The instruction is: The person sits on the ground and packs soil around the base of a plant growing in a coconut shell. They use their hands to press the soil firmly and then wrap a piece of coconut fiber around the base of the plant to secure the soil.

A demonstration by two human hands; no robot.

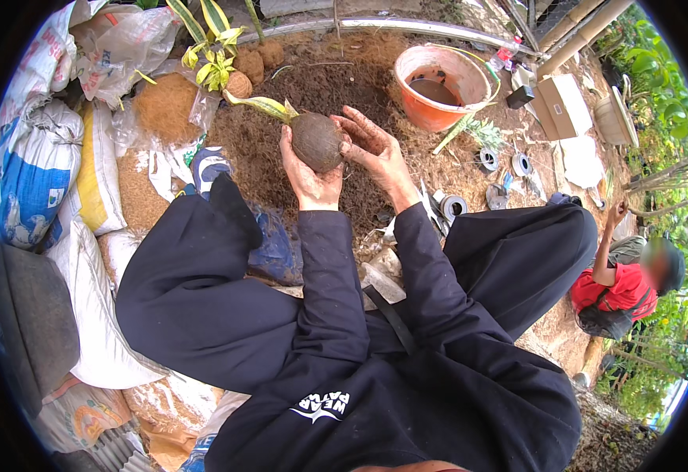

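A round brown plant ball (316, 141), its surface smooth and packed, rests in my left hand (315, 186), which cups it from below and from the left. Out of its upper left side grows a variegated green and yellow leaf (264, 105). My right hand (379, 156) is at the ball's right side, with thumb and fingertips at its surface; whether they pinch a fine thread is too small to tell. Both hands are smeared with soil. Beneath them lies a heap of dark soil (356, 88) mixed with fibre.
An orange bucket (435, 118) holding brown liquid stands at the upper right. Spools (454, 206) lie near my right knee. Brown fibre (167, 108), finished-looking balls (239, 85) and stuffed sacks (37, 171) are at left. A person in red (621, 289) sits far right.
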